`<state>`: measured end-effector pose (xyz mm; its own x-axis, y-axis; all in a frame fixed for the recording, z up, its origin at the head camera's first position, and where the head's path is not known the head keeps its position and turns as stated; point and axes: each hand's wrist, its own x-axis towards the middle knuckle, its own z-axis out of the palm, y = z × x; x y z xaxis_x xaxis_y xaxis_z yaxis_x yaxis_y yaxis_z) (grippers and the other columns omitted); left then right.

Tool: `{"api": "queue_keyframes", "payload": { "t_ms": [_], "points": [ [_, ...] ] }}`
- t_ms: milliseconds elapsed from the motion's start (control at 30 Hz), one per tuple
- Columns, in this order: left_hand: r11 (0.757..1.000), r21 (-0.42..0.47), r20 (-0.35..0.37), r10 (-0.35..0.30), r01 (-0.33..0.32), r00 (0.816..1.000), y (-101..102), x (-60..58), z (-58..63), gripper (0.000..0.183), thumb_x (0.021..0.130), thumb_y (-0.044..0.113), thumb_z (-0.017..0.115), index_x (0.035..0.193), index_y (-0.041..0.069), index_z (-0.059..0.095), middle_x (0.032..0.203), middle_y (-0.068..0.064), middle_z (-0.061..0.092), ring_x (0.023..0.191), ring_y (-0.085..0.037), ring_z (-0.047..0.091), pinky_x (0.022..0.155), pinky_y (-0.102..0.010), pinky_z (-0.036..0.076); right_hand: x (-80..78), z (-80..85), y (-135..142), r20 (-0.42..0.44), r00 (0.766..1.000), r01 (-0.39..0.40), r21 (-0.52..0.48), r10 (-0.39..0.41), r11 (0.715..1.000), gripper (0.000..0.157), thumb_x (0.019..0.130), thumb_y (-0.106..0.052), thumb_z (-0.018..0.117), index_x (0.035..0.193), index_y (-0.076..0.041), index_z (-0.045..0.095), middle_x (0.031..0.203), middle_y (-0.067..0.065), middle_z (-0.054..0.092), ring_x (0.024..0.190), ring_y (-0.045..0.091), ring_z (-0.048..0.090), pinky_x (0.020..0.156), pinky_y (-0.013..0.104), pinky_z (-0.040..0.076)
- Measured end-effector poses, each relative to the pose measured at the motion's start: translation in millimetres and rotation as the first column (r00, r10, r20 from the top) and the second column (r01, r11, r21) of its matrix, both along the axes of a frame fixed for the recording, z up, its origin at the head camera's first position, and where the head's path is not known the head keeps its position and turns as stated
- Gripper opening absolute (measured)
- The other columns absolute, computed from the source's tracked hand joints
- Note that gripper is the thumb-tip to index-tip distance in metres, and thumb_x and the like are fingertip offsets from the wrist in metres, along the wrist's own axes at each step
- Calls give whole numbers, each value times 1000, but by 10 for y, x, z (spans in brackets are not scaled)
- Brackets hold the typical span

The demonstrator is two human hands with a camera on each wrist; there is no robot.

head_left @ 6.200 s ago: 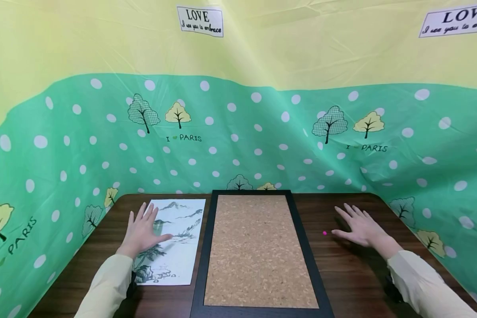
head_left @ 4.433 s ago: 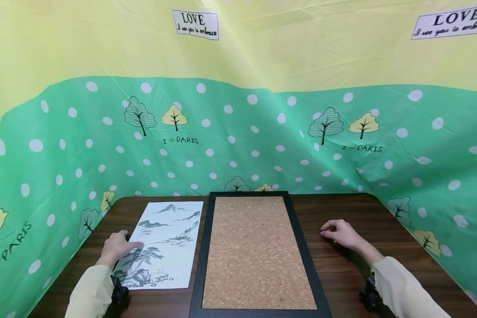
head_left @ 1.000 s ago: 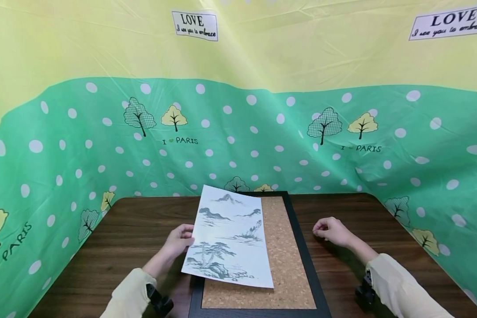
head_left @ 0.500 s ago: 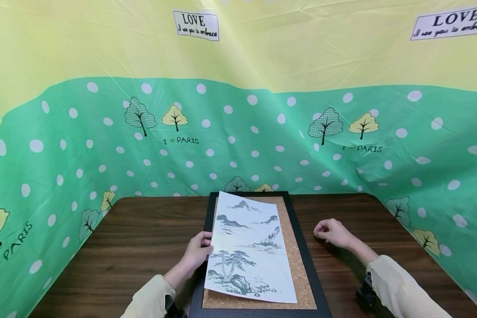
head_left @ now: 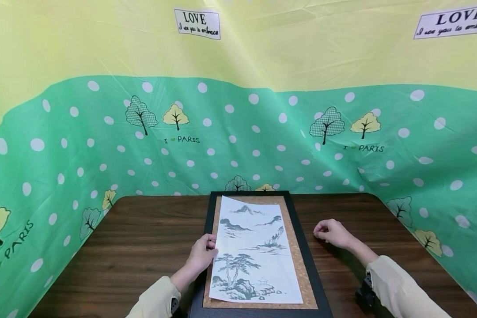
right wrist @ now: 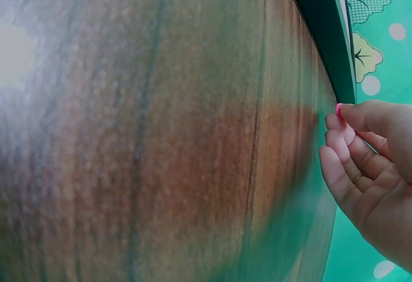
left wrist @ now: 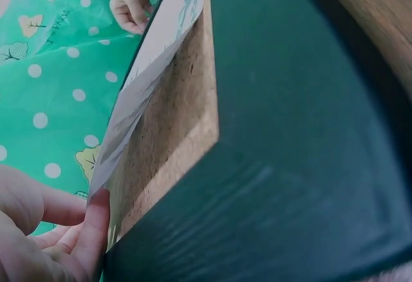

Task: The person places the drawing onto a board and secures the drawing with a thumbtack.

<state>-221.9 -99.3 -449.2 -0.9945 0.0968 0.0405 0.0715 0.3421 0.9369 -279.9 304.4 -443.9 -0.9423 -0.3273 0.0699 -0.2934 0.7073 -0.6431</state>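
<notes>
A white paper print (head_left: 242,240) with an ink landscape of mountains and pines lies over the cork board (head_left: 305,291), inside its black frame (head_left: 312,274). My left hand (head_left: 200,254) pinches the print's left edge between thumb and fingers. In the left wrist view, that side of the paper (left wrist: 132,105) is raised off the cork (left wrist: 168,124). Over the table to the right of the frame, my right hand (head_left: 334,232) pinches a tiny pink pushpin (right wrist: 338,109). Only a bit of pink shows past the thumb; the rest is hidden by the fingers.
The board lies flat on a dark wooden table (head_left: 143,238). Behind and around the table hangs a green and yellow curtain (head_left: 262,132) printed with trees and dots. A black wrist camera (head_left: 365,291) sits under the right sleeve.
Over the last second my left hand carries the print rightward and lowers it over the cork. Earlier the print lay on the table, left of the board. My right hand has hardly moved lately.
</notes>
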Motion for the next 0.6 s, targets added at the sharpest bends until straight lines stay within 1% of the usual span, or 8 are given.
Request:
{"api": "queue_keyframes", "payload": {
  "t_ms": [100,267,433,533,600],
  "points": [
    [1000,-19,-7,-7,7,1000,-3,-3,6,31,79,-10,55,110,-10,51,81,-12,57,64,-15,53,51,-29,48,8,5,0,-2,1000,4,-1,-4,1000,7,83,1,57,83,1,64,75,5,60,62,12,51,51,24,47],
    [998,-56,-30,-32,30,999,-34,4,49,33,78,-7,61,109,-11,52,84,-13,57,63,-13,53,51,-27,50,13,6,-9,4,1000,8,-4,-8,1000,6,83,1,57,83,1,64,75,5,60,63,12,52,52,24,47],
    [994,-87,-41,-68,65,997,-121,-41,82,36,78,-2,65,110,-12,51,89,-16,56,64,-13,53,53,-27,51,4,23,6,4,1000,5,5,-5,1000,7,84,1,57,85,1,64,76,5,59,64,13,52,52,25,47],
    [985,-162,-81,-72,58,994,-211,-104,86,37,78,1,66,111,-10,53,91,-15,58,69,-16,55,59,-30,50,-1,35,12,-3,1000,0,10,0,1000,7,84,0,57,85,1,64,75,5,59,64,13,52,52,25,47],
    [974,-223,-104,-52,27,993,-287,-153,78,38,77,3,67,111,-8,54,94,-14,59,76,-20,56,65,-33,49,-5,45,10,-4,1000,-1,9,1,1000,7,84,0,57,85,1,64,76,5,59,64,14,52,52,25,47]
  ]
}}
